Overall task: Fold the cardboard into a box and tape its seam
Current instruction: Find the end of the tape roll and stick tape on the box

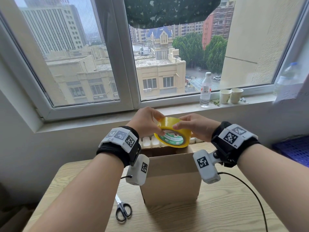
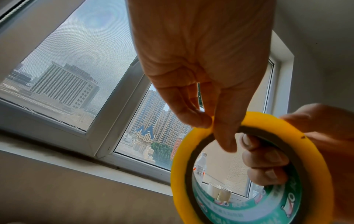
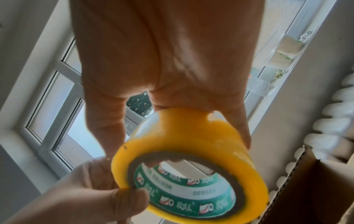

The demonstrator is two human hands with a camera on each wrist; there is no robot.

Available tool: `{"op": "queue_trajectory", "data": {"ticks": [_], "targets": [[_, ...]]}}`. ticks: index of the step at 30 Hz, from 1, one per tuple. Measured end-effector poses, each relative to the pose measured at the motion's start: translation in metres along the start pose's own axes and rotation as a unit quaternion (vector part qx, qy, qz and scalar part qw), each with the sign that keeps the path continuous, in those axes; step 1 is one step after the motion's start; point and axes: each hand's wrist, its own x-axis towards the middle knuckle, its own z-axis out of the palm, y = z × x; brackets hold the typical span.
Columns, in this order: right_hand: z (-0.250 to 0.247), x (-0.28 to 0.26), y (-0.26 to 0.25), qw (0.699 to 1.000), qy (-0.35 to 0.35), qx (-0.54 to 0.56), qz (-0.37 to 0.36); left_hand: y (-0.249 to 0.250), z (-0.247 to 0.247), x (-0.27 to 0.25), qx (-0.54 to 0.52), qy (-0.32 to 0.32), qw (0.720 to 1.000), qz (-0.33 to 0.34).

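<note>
A brown cardboard box stands on the wooden table with its top open. Both hands hold a yellow tape roll with a green printed core just above it. My left hand pinches the roll's left rim between thumb and fingers. In the left wrist view, that left hand pinches the yellow tape roll. My right hand grips the right side, with its fingers curled into the core. In the right wrist view, the right hand wraps over the tape roll, beside the box.
Black-handled scissors lie on the table left of the box. A water bottle and two paper cups stand on the window sill. A white radiator sits behind the box. A blue crate is at the right.
</note>
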Motion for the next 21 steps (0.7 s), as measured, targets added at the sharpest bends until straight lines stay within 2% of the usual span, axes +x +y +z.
{"op": "queue_trajectory", "data": {"ticks": [10,16,21], "targets": [[-0.002,-0.003,0.0,0.999,-0.026,0.027,0.008,-0.001,0.0,0.0,0.005,0.008,1.0,-0.001],[0.006,0.002,-0.002,0.997,0.022,-0.078,0.009,0.0,0.004,0.002,0.031,0.006,1.0,-0.003],[0.009,0.002,-0.003,0.997,0.013,-0.075,0.012,0.002,0.002,0.003,0.05,-0.002,0.999,-0.002]]}}
